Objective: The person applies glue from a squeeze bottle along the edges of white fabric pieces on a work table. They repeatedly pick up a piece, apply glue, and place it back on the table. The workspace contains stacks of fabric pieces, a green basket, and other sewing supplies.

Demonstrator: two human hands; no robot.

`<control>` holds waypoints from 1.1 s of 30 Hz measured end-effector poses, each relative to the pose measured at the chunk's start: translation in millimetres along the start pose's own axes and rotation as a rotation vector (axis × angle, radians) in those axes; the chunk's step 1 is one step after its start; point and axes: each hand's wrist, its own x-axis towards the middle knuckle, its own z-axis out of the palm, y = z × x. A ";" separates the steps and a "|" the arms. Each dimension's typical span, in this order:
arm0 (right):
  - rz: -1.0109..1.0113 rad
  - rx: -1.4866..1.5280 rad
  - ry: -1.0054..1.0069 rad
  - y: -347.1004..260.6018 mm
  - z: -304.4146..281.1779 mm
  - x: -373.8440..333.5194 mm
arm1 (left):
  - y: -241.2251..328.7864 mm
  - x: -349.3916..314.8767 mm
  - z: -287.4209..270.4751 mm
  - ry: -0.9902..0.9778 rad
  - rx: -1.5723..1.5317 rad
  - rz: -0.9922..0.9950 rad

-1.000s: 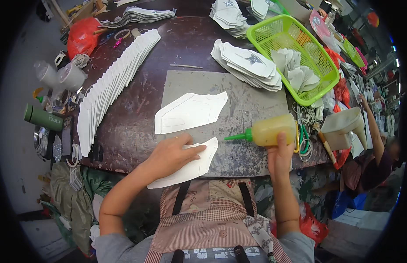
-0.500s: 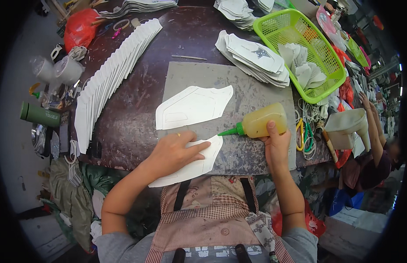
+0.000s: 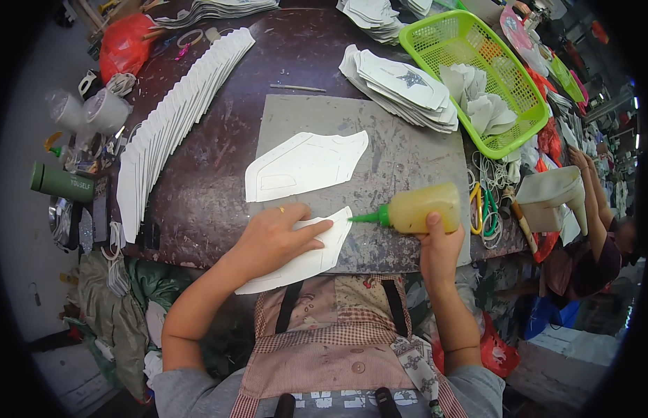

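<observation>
My left hand (image 3: 271, 240) lies flat with its fingers apart on a white cut piece (image 3: 331, 240) at the table's near edge, pressing it down. In my right hand (image 3: 439, 244) is a squeeze bottle (image 3: 425, 207) of yellowish liquid, held on its side with fingers wrapped round it. Its green nozzle (image 3: 366, 218) points left, the tip at the right edge of that piece near its upper corner. Just beyond, a second white cut piece (image 3: 306, 167) with drawn outlines rests on a grey board (image 3: 407, 167).
A fanned row of white pieces (image 3: 177, 125) curves along the left. At the back right are a stack of pieces (image 3: 400, 90) and a green basket (image 3: 505, 150). Scissors (image 3: 488, 212) and a whitish container (image 3: 547, 198) lie to the right, near another person's arms (image 3: 596, 202).
The bottle has come nearer to me and lies more level. Its nozzle tip has slid slightly toward me along the piece's right edge. My left hand stays in place.
</observation>
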 end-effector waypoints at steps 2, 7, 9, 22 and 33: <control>0.029 0.005 0.004 -2.8 2.0 -1.5 | -0.1 -0.3 -0.4 0.011 0.004 0.008; 0.052 -0.183 -0.141 -2.1 -4.9 -34.9 | 0.9 -1.1 0.7 0.017 -0.013 0.004; 0.043 -0.075 -0.084 -3.0 -0.1 -26.8 | -1.2 0.8 0.0 0.009 -0.014 0.007; -0.069 0.330 -0.052 18.8 -37.4 0.8 | 13.4 -18.2 -19.7 0.128 -0.392 -0.329; -0.123 0.492 0.074 17.5 -31.7 21.7 | -163.6 -202.2 -173.0 1.085 -0.238 -0.824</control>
